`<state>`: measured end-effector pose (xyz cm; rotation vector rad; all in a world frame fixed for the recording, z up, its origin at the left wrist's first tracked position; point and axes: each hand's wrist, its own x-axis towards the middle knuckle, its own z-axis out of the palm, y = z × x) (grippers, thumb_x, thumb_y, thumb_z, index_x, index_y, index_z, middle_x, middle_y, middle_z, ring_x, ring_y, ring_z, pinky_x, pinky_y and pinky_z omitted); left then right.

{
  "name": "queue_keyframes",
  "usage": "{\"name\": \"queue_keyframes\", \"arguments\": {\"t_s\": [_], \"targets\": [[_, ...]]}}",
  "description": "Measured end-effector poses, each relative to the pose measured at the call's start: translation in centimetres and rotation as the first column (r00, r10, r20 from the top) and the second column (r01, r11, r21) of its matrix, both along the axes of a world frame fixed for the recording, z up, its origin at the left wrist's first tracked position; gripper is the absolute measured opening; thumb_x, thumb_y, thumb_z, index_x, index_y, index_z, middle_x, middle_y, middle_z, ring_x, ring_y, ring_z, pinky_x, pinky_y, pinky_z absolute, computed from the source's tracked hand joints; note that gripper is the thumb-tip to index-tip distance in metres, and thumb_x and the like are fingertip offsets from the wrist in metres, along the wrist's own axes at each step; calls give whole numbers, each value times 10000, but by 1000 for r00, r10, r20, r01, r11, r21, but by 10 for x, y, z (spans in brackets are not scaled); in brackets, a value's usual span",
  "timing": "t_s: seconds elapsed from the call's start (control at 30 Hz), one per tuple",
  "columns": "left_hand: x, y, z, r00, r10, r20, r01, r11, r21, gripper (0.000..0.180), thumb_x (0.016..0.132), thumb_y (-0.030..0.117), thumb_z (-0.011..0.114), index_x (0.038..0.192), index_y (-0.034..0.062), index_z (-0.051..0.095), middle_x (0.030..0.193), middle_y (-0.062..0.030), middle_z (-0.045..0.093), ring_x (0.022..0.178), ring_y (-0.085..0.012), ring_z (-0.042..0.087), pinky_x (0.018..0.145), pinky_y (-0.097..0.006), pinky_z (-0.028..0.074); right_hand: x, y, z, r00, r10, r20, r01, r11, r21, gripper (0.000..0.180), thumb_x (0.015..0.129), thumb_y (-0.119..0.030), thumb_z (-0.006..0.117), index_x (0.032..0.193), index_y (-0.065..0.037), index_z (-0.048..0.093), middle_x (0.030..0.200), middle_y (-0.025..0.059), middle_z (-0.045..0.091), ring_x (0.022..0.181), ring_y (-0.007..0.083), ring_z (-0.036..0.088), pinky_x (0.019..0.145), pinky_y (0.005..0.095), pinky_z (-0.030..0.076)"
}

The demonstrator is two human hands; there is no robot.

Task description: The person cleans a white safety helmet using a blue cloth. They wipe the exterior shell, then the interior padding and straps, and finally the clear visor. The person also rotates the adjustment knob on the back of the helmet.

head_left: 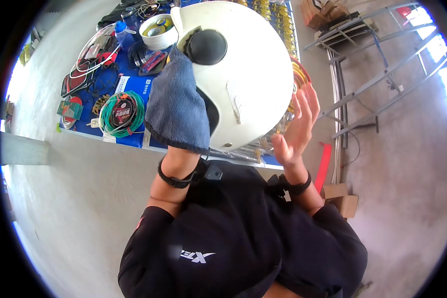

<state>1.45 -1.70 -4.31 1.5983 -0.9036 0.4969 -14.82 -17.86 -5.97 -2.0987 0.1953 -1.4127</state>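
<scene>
- We find the white shell (251, 84), domed and smooth, at the table's near edge, where we judge that it sits within easy reach of both hands.
- We see the left hand only as a shape under a blue-grey cloth (179, 104), with the bare wrist coming out below. The cloth hangs along the shell's left side, its top just beside a round black cap (207, 47). Draped like this, it probably keeps fabric rather than skin toward the shell. We cannot tell whether the covered fingers are clenched or loose.
- We see the right hand (300, 121) released, holding nothing: fingers raised, thumb apart, beside the shell's right side. This pose may leave it ready to steady the curve; we cannot tell whether it touches.
- Toward the near-left corner of the blue-topped table (87, 130), we see a green coil (121, 113) and a small red-and-green box (70, 110), both clear of the shell.
- Along the far edge, we see a white tub (157, 39) with tape rolls inside, perhaps so that they stay together, and a blue-capped bottle (124, 37) beside it.
- Toward the far-right corner, we see brass-coloured fittings (282, 20) in rows.
</scene>
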Motion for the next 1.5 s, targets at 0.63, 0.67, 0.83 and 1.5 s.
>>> {"name": "queue_keyframes", "arguments": {"t_s": [0.63, 0.67, 0.83, 1.5], "targets": [[-7, -33, 16, 968, 117, 222, -150, 979, 138, 505, 915, 156, 705, 1357, -29, 546, 1217, -133, 658, 1065, -218, 640, 950, -349, 507, 4, 27, 59, 997, -68, -32, 43, 868, -495, 296, 635, -16, 713, 919, -97, 732, 1230, 186, 629, 1139, 411, 625, 1001, 515, 483], [-7, -34, 16, 967, 119, 225, -154, 978, 143, 512, 915, 162, 708, 1361, -29, 545, 1224, -132, 659, 1071, -215, 640, 953, -348, 507, 3, 27, 59, 996, -76, -38, 46, 859, -509, 299, 632, -13, 713, 919, -98, 729, 1228, 183, 633, 1137, 409, 626, 998, 515, 485], [-7, -34, 9, 980, 78, 182, -103, 986, 129, 489, 919, 151, 693, 1351, -29, 551, 1220, -142, 659, 1077, -233, 638, 959, -358, 502, 1, 29, 55, 996, -78, -38, 47, 852, -521, 288, 643, -36, 722, 925, -99, 721, 1228, 176, 643, 1128, 400, 628, 1002, 510, 476], [-1, -13, -22, 983, -172, -66, 177, 981, 85, 353, 942, 65, 606, 1280, -36, 587, 1167, -201, 656, 1083, -337, 627, 973, -410, 479, 3, 31, 43, 921, 141, -364, -80, 981, 178, 889, 712, -304, 768, 1494, -72, 416, 1553, 267, 321, 1459, 429, 317, 1155, 509, 330]]}}
